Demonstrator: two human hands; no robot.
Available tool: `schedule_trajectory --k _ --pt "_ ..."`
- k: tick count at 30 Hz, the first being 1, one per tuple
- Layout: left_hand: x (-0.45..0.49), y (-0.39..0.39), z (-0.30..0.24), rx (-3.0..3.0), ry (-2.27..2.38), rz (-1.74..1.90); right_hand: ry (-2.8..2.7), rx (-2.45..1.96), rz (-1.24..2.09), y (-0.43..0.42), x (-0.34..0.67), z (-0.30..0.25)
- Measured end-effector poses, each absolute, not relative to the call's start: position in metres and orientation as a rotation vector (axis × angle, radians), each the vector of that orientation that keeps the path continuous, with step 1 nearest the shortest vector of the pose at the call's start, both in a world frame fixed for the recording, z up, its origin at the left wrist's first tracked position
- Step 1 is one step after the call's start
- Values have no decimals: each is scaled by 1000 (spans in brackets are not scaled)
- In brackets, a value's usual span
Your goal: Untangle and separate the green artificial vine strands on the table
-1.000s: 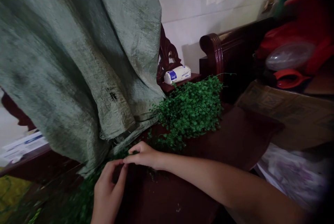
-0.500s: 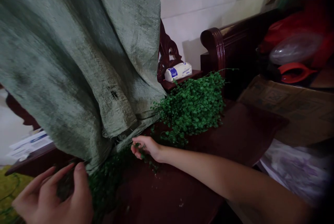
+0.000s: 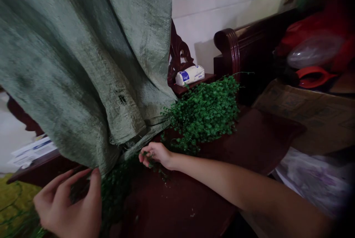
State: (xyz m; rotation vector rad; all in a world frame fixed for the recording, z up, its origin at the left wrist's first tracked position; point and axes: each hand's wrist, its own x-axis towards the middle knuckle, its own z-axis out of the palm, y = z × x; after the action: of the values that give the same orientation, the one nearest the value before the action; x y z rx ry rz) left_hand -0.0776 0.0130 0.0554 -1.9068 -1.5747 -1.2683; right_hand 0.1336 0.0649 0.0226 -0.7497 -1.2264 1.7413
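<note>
My right hand [image 3: 156,154] is closed around a few thin green plant sprigs [image 3: 159,169], which trail below its fingers. At the lower left, my left hand [image 3: 73,201] has thumb and forefinger brought together in a pinch by the sack's lower edge; whatever lies between the tips is too dark to make out. A large grey-green woven sack [image 3: 83,71], with a small hole near its bottom, hangs over the dark red wooden seat [image 3: 166,208]. Right of it lies a heap of small-leaved green plants [image 3: 208,114]. More dark greenery [image 3: 119,186] spreads between my hands.
A tissue pack [image 3: 190,75] sits on a ledge behind the plant heap. To the right are a cardboard piece [image 3: 310,108], red plastic bags [image 3: 307,30] and a clear plastic package [image 3: 313,178]. Something yellow [image 3: 16,201] with green stems lies far left.
My left hand has shifted right and slightly up, and its thumb and forefinger have come together. The right hand stays almost where it was, still holding the sprigs.
</note>
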Motion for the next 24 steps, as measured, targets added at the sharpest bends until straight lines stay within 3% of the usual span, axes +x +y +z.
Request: schedule_trajectory --k 3,9,14,19,24 --pt "-56 9 61 -1906 -1494 -1351 -1309 -799 1657 67 129 17" --pt "-43 21 27 -2565 -1242 -995 -1512 -939 1417 67 112 5" --pt "-44 26 14 -2662 -1296 -936 -1716 -1019 1146 62 112 0" --pt "-44 23 18 -2580 -1429 -1145 -1939 -997 814 46 118 7" --pt "-35 14 28 -2482 -1978 -1886 -2221 -1001 -72 31 120 20"
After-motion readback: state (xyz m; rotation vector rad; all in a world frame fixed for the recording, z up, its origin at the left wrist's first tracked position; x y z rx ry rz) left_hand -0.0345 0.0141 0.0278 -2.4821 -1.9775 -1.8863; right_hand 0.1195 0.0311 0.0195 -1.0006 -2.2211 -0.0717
